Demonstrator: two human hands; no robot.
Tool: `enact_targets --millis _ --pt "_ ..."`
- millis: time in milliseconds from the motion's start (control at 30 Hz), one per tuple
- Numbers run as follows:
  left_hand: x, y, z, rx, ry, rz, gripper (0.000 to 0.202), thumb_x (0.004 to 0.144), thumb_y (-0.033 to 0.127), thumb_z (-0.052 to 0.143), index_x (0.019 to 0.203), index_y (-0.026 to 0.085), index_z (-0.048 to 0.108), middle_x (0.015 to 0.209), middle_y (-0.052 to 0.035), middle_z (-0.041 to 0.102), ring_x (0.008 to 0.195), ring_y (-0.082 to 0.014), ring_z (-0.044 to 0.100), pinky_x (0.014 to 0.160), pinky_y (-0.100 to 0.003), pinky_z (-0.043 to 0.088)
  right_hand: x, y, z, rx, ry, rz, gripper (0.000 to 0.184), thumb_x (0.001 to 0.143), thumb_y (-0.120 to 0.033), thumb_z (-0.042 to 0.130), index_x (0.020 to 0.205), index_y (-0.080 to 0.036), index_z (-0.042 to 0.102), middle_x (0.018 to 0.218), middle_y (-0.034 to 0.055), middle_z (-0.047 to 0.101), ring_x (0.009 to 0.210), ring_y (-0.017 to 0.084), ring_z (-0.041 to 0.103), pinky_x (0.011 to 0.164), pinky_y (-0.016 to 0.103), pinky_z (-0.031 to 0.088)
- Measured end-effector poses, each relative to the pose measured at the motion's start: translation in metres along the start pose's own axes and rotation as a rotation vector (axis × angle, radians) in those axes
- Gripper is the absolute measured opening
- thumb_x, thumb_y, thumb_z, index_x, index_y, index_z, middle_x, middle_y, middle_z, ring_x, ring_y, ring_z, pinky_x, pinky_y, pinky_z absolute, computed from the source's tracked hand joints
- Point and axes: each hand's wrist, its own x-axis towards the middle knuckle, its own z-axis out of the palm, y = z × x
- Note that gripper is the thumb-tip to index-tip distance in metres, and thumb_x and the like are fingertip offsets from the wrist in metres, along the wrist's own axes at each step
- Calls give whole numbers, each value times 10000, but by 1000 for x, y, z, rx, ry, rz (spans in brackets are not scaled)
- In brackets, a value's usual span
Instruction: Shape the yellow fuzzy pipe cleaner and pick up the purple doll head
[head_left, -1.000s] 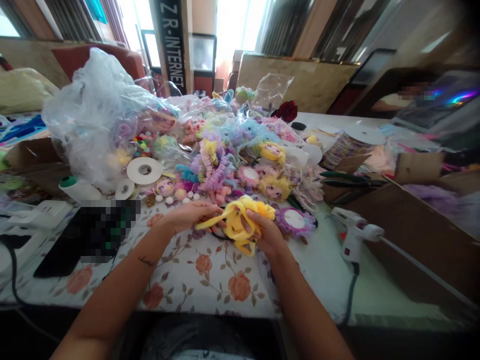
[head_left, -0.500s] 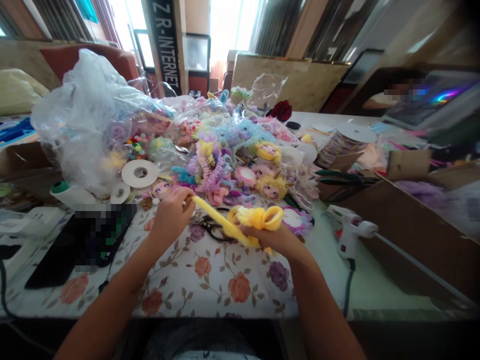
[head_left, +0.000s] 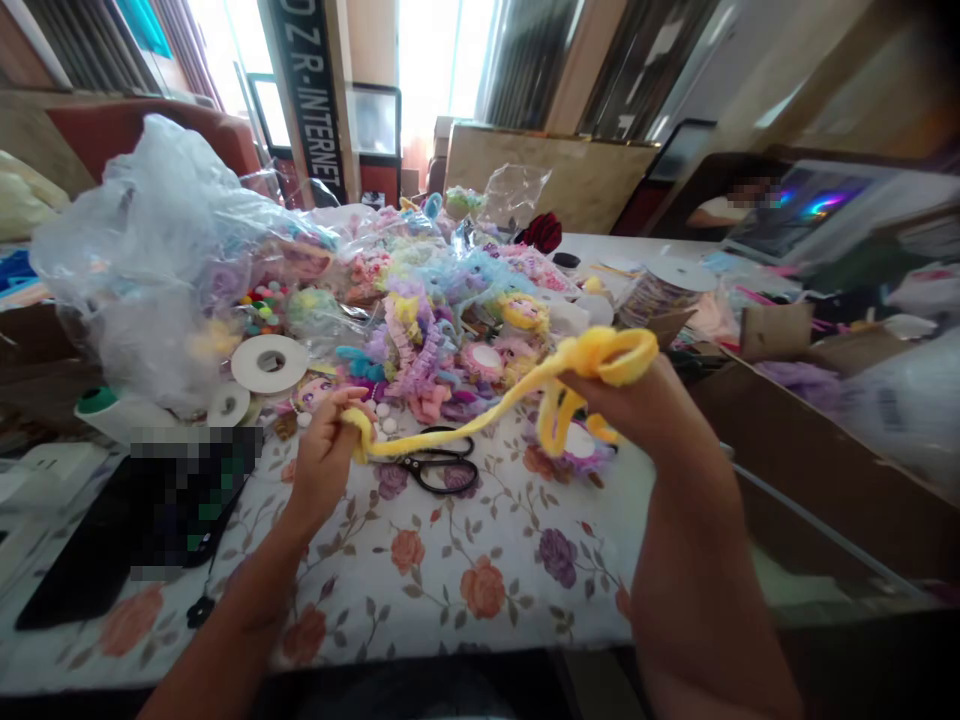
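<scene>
With the fuzzy yellow chenille strip (head_left: pixel 480 405) pinched taut between left hand (head_left: pixel 324 462) and right hand (head_left: pixel 637 405), its free loops could snag the black-handled scissors (head_left: pixel 439 468) on the floral-clothed desk (head_left: pixel 465 570).

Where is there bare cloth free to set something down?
Free: the flowered tablecloth between the scissors and the near edge, bordered left by the left hand, right by the right hand. Crowded: the toy pile and plastic bag behind.

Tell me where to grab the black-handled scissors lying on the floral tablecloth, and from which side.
Grip the black-handled scissors by the two handle loops, coming down from above on the right. They lie flat and closed on the floral tablecloth, loops to the right, with the stretched yellow fuzzy strip crossing above their left end.
</scene>
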Motion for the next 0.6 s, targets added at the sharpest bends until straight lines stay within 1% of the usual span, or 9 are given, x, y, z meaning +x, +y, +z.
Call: enact_targets --millis 67,100,133,233,300,367,433,533,600 --pt "-5 -3 0 61 -19 26 225 878 329 598 1037 184 661 880 -43 682 745 -152 614 661 -257 492 27 -10 0 -188 20 -79 106 733 -281 667 672 -204 627 705 66 633 760 267 625 685 355 457" --pt "-7 -4 -1 84 -33 26 221 879 347 602 998 180 685 861 -48 687 756 -160 614 672 -261 490 42 -14 4 -255 -11 -115 94 744 -268 655 692 -192 641 726 72 643 789 274 630 711 360 457" --pt "-9 -5 0 100 -54 21 225 880 364 605 966 179 700 846 -53 694 756 -167 614 673 -266 488 57 -18 11 -306 -59 -150 81 756 -249 642 722 -178 658 755 78 657 817 275 634 731 358 456" --pt "-12 -7 1 153 -82 24 238 887 383 593 935 188 722 883 -66 710 795 -189 626 708 -285 488 99 -26 41 -377 -96 -135 96 762 -213 633 793 -147 695 831 97 688 849 269 643 725 336 450" --pt "-12 -8 1 221 -60 56 224 886 367 592 919 194 731 923 -67 709 885 -210 629 791 -305 481 120 -31 59 -408 -218 -76 75 726 -225 690 737 -151 692 788 91 685 813 257 647 692 321 451" --pt "-11 -10 -1 269 -7 67 209 877 351 602 900 194 737 938 -64 703 938 -220 620 841 -317 465 128 -39 70 -423 -342 -45 129 615 -197 785 618 -168 659 683 67 658 760 253 647 662 314 456" --pt "-10 -11 -2 232 54 28 200 864 356 624 904 194 736 902 -51 696 883 -204 619 800 -306 468 121 -50 73 -427 -366 -47 179 552 -134 810 565 -176 636 639 61 637 757 267 651 671 330 465" --pt "-10 -10 -4 -37 53 -62 241 849 403 646 950 197 720 781 -35 674 751 -183 621 708 -299 485 78 -68 74 -378 -325 -108 134 617 -71 735 690 -178 700 719 87 663 811 291 657 726 384 482" --pt "-10 -7 -7 -248 -24 -120 273 817 437 679 958 206 713 736 -36 669 716 -194 635 705 -333 510 36 -76 80 -106 -422 -342 320 651 -60 707 930 -214 733 837 82 691 873 289 650 765 407 503"
